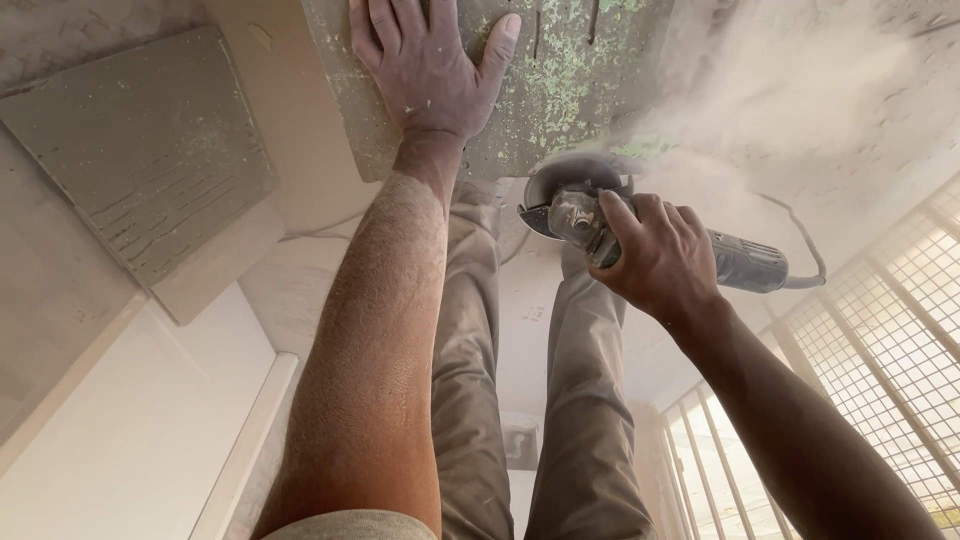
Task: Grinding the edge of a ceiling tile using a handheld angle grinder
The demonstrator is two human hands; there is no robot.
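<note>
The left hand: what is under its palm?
The left hand lies flat on a grey slab with flaking green paint. The patch under the palm is covered. Beside it, the right hand grips an angle grinder, throwing dust.

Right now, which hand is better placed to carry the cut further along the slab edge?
Right. The right hand already grips the angle grinder at the slab edge, dust blowing off. The left hand lies flat on the slab, steadying it.
</note>
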